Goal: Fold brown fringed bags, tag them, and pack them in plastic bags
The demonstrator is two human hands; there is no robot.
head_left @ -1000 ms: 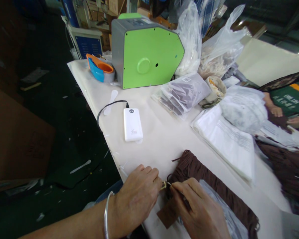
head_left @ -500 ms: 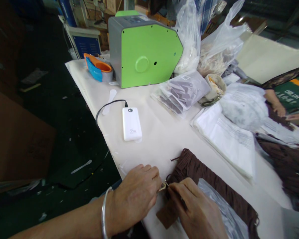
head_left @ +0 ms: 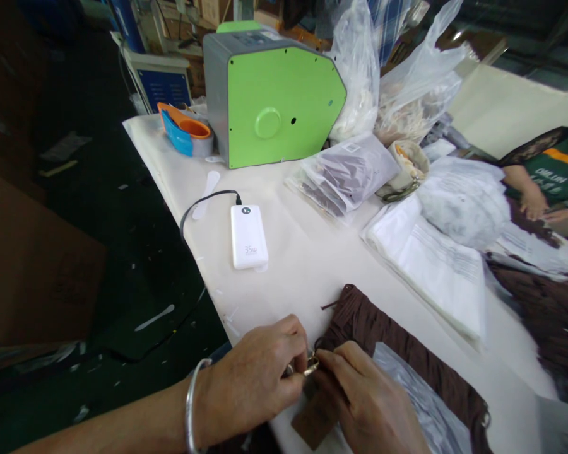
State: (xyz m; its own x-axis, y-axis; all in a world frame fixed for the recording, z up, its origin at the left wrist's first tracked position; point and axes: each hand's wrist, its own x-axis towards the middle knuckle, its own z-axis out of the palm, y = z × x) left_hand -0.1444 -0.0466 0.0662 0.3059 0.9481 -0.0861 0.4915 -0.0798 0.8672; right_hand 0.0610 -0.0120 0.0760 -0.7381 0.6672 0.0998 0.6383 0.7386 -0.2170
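My left hand (head_left: 260, 372) and my right hand (head_left: 372, 397) meet at the front edge of the table. Both pinch a small gold-coloured metal piece (head_left: 311, 366) between them; its exact kind is hard to make out. Below my right fingers hangs a brown tag (head_left: 315, 416). Just beyond and to the right lies a dark brown gathered garment (head_left: 397, 334), a thin cord sticking out at its far corner. Grey translucent plastic (head_left: 419, 397) lies along the garment, partly behind my right hand.
A white power bank (head_left: 249, 239) with a black cable lies on the table (head_left: 303, 252). Behind it stand a green and grey machine (head_left: 284, 107) and a tape dispenser (head_left: 184, 132). Bagged garments (head_left: 350, 170) and white bags (head_left: 435, 265) lie right. A co-worker's hand (head_left: 532, 202) rests on brown cloth.
My left fingers have shifted and curled in more tightly around the gold piece. The piece has turned between the hands, and the brown tag has moved slightly down and left.
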